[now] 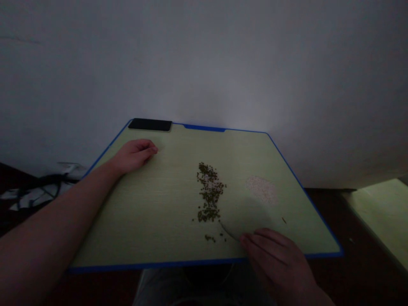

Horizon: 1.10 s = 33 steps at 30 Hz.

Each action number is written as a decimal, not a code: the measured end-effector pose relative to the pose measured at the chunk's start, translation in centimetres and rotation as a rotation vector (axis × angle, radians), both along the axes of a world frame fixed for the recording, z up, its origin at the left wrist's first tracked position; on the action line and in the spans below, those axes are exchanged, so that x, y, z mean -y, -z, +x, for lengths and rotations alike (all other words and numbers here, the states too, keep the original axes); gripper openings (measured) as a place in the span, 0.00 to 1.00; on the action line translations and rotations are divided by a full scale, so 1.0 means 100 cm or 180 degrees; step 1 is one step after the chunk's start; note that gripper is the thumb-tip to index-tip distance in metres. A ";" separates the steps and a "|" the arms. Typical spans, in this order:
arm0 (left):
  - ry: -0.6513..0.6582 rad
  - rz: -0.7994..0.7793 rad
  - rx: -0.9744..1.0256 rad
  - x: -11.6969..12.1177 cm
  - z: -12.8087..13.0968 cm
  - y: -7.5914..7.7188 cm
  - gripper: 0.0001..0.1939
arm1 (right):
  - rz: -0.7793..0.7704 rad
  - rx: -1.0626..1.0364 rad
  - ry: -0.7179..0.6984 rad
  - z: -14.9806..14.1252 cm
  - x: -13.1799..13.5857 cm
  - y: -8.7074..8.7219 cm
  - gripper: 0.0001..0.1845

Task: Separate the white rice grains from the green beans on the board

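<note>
A pair of thin tweezers (228, 232) with a curved tip is pinched in my right hand (274, 255), near the table's front edge. The tip points at the lower end of a pile of small green beans (211, 197), which has some pale grains mixed in. Several stray beans (209, 238) lie just in front of the pile. To the right is a flat patch of pale, rice-like grains (262, 189). My left hand (135, 155) rests on the left of the table with its fingers curled, holding nothing that I can see.
The pale folding table (159, 221) has a blue rim. A black phone (150, 124) lies at its far left corner, close to the wall (204, 63). A small dark sliver (284, 220) lies on the right side. Dark cables (47, 187) are beyond the left edge.
</note>
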<state>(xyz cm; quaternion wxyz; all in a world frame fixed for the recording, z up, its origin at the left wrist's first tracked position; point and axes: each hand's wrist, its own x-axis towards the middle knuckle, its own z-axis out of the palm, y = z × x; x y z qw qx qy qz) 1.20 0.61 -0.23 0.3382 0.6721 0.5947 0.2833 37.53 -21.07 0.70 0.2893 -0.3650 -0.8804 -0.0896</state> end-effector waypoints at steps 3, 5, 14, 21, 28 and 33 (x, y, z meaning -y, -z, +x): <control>-0.0007 0.0032 -0.0019 -0.002 -0.002 0.003 0.12 | -0.0009 -0.0078 -0.0050 -0.004 0.002 0.000 0.13; 0.0005 0.0061 0.0026 -0.004 -0.004 0.005 0.13 | -0.0037 -0.0142 -0.0077 -0.008 0.003 0.000 0.13; -0.0001 0.0060 0.0000 -0.002 -0.003 0.006 0.13 | 0.0017 -0.0013 0.0304 -0.002 0.001 0.002 0.13; -0.0048 0.0046 -0.0092 -0.001 -0.004 0.004 0.13 | -0.0045 -0.0077 0.0175 -0.006 -0.002 0.004 0.13; 0.0006 0.0024 -0.0008 -0.002 -0.004 0.006 0.13 | -0.0062 -0.0128 0.0063 -0.007 -0.006 0.002 0.12; -0.0032 0.0021 -0.0069 0.000 -0.002 0.003 0.12 | -0.0115 0.0009 0.0050 -0.005 -0.011 0.004 0.13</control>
